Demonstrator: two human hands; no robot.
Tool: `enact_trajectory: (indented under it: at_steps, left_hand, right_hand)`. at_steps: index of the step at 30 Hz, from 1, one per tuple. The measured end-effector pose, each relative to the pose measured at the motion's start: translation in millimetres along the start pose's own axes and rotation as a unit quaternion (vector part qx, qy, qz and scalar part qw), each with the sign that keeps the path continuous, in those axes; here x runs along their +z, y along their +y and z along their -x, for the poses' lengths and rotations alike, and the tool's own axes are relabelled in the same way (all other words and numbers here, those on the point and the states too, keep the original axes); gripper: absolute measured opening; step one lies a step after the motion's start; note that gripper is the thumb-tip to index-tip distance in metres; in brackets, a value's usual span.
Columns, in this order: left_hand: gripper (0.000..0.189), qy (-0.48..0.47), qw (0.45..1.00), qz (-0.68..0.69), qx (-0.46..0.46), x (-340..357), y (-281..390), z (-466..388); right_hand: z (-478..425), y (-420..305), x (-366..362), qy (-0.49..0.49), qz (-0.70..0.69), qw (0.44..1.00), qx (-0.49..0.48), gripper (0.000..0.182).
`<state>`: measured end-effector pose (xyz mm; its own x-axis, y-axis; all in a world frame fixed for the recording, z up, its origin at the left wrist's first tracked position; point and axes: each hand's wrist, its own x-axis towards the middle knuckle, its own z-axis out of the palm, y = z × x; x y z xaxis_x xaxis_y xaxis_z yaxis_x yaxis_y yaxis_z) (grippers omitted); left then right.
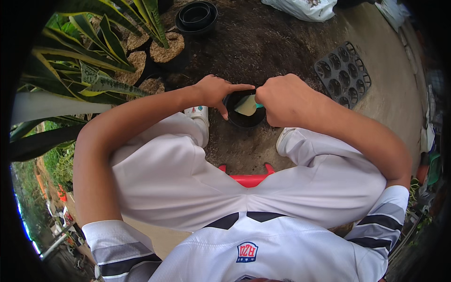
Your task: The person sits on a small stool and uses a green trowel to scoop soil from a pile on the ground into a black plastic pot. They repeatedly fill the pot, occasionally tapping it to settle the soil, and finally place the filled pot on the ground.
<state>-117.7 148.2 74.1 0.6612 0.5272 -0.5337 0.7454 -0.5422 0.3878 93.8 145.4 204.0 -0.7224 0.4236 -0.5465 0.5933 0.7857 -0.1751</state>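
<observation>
A round black plastic pot point(243, 121) stands on the soil-strewn floor between my feet. My left hand point(220, 93) rests at its left rim, index finger stretched along the far edge and thumb pointing down at the near left side. Closed around the green handle of a small tool, my right hand point(282, 100) is at the pot's right rim. The tool's pale, flat blade point(247, 106) lies inside the pot; its exact kind is unclear. What the pot holds is dark and hard to make out.
Potted snake plants point(167, 47) stand at the left, with stacked black pots point(196, 17) beyond. A black seedling tray point(343, 75) lies at the right, a white sack point(306, 8) at the top. A red stool point(251, 180) is under me. Dark soil point(267, 46) covers the floor ahead.
</observation>
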Motion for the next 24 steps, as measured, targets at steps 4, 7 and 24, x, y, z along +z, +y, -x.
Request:
enact_trajectory:
  at_steps: [4, 7, 24]
  left_hand:
    - [0.123, -0.025, 0.999, 0.024, -0.007, -4, 4, -1]
    - [0.124, 0.006, 1.0, 0.01, 0.011, -3, 4, -1]
    - [0.12, -0.036, 0.999, 0.02, -0.008, -13, 9, -5]
  right_hand:
    - [-2, 2, 24, -0.02, -0.019, 1.0, 0.002, 0.018]
    - [8, 5, 2, -0.032, 0.001, 0.999, 0.009, 0.019]
    - [-4, 4, 23, -0.042, -0.022, 0.999, 0.025, 0.017]
